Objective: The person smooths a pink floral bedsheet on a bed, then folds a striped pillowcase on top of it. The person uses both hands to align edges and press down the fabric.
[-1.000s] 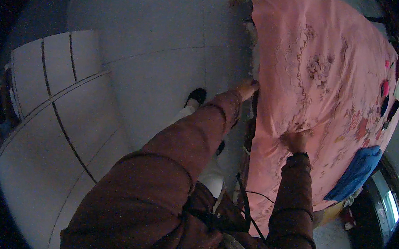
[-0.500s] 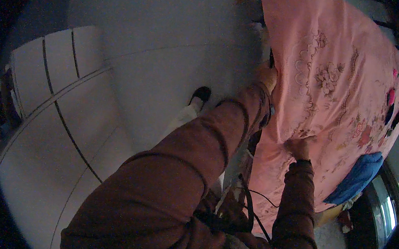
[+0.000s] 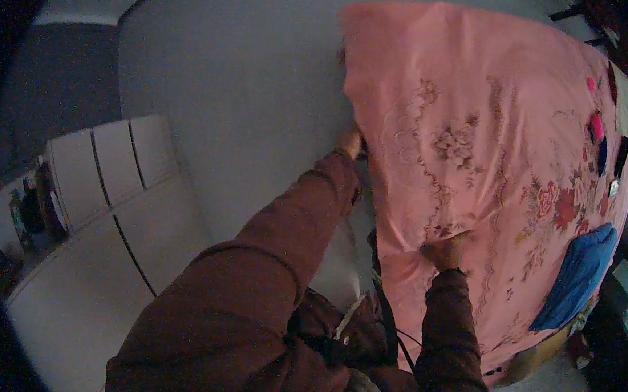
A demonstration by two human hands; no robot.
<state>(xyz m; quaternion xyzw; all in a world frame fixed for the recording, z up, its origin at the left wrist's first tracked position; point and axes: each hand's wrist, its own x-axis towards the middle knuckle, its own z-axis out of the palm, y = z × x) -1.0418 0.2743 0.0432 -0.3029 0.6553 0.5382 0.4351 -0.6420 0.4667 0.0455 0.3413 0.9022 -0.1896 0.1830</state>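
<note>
A pink bedsheet [image 3: 440,59] with printed flowers and scalloped patterns covers the bed at the right. My left hand [image 3: 350,142] is at its left edge; the fingers are hidden by the hanging side of the sheet, so their grip does not show. Nearer to me, my right hand [image 3: 448,250] lies on the sheet with its fingers curled into the cloth, and creases run out from it.
Folded blue denim [image 3: 576,280] lies on the bed's right part. Beyond it are a pink object [image 3: 597,128] and a dark oblong item [image 3: 622,153]. White cabinets [image 3: 116,160] with dark lines stand at the left. Dark cords [image 3: 404,348] hang beside the bed's near edge.
The view has shifted, so the bed sits further left and its far corner shows. Both hands stay at about the same places on the sheet.
</note>
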